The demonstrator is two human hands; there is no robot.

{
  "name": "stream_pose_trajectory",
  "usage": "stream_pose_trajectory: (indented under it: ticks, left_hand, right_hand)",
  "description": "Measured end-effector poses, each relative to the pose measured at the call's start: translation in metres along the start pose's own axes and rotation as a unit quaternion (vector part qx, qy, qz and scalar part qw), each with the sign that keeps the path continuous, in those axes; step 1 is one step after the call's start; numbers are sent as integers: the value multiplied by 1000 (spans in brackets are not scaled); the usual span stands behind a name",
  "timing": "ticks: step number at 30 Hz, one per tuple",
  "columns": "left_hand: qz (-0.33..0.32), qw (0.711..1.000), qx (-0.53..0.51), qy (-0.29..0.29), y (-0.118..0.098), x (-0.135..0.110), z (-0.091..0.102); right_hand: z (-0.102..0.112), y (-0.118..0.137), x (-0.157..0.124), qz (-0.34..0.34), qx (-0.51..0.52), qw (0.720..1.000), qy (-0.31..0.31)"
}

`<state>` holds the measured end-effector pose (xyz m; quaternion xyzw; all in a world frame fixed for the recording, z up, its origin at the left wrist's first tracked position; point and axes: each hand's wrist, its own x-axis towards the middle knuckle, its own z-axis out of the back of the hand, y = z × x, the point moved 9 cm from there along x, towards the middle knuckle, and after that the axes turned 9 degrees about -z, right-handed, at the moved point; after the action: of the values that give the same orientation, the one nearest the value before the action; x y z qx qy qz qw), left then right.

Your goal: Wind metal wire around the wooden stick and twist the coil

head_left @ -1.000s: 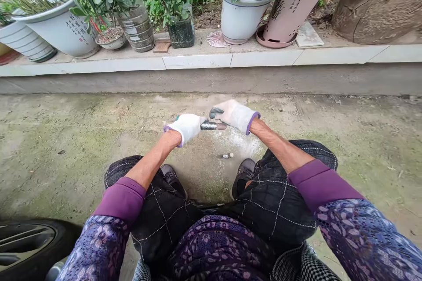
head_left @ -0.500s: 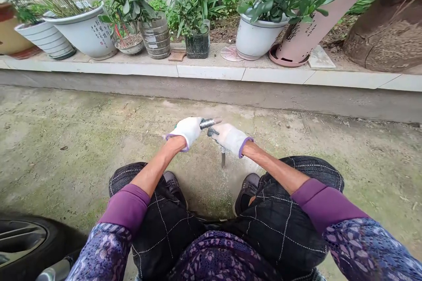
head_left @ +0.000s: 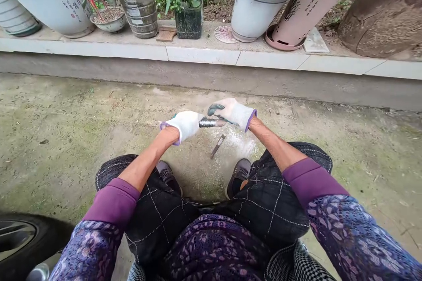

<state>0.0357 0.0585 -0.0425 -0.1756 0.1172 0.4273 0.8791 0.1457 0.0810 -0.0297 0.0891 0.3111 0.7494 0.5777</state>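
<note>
My left hand (head_left: pixel 184 126), in a white knit glove with a purple cuff, grips a short metal rod wound with silvery wire (head_left: pixel 207 123). Its tip reaches toward my right hand (head_left: pixel 232 114), which wears a matching glove with dark coated fingertips. That hand seems curled around a thin dark rod (head_left: pixel 227 121), partly hidden by the fingers. Below both hands, a narrow dark metal blade (head_left: pixel 217 145) lies slanted on the concrete ground (head_left: pixel 66 162), touching neither hand.
A pale powdery patch (head_left: pixel 240 142) marks the concrete between my shoes (head_left: pixel 240 171). A dark tyre (head_left: pixel 20 241) sits at lower left. Ahead, a low tiled ledge (head_left: pixel 201 55) holds several potted plants, including a white pot (head_left: pixel 253 17).
My hands have stayed close together, with the wound rod still in my left hand. The blade on the ground looks upright earlier and now lies slanted. The view has shifted slightly.
</note>
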Motion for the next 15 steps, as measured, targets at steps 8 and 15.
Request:
stream_pose_trajectory:
  ticks: [8,15]
  left_hand:
    - [29,978,-194,-75,-8,-19,26]
    - [121,956,-245,-109,-6,-17,36]
  right_hand:
    - [3,-7,-16,-65,194,979,23]
    - [14,7,-33,-49,31,998,-26]
